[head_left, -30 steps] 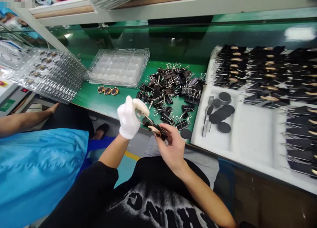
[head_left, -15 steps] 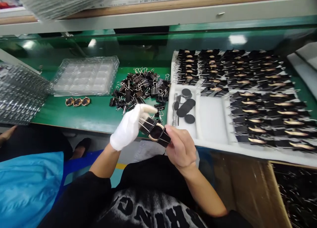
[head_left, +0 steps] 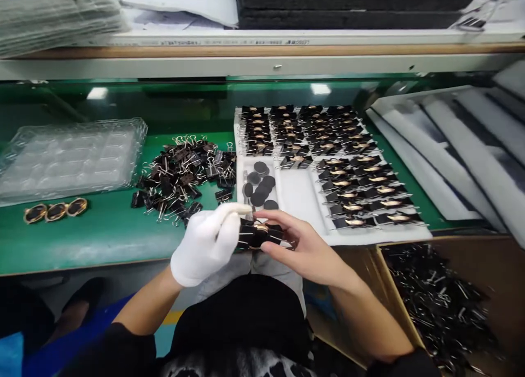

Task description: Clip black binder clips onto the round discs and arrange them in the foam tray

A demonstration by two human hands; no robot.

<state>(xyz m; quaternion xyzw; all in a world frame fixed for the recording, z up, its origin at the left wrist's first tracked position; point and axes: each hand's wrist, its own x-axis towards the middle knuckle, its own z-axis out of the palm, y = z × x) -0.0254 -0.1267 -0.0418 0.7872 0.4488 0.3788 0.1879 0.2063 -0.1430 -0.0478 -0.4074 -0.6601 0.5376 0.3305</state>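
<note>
In front of my body is a gold-rimmed round dark piece point(head_left: 260, 236) with a black binder clip on each side. My right hand point(head_left: 301, 243) grips its right end between thumb and fingers. My left hand point(head_left: 211, 240), in a white glove, is closed at its left clip, with thumb and index finger drawn together above it; the fingertips partly hide what lies between them. Just beyond my hands, loose black discs point(head_left: 262, 193) lie in the left compartment of a white foam tray point(head_left: 301, 194). Rows of similar clipped pieces point(head_left: 353, 180) fill much of that tray.
A pile of binder clips point(head_left: 180, 175) sits on the green table point(head_left: 123, 235) left of the tray. Farther left are clear plastic trays point(head_left: 74, 153) and three gold-rimmed pieces point(head_left: 55, 212). Foam sheets point(head_left: 447, 147) lean at right, above a box of clips point(head_left: 443, 300).
My view has swung to the right. The clipped piece has turned from slanted to nearly level, and my left fingers have moved together above its left clip.
</note>
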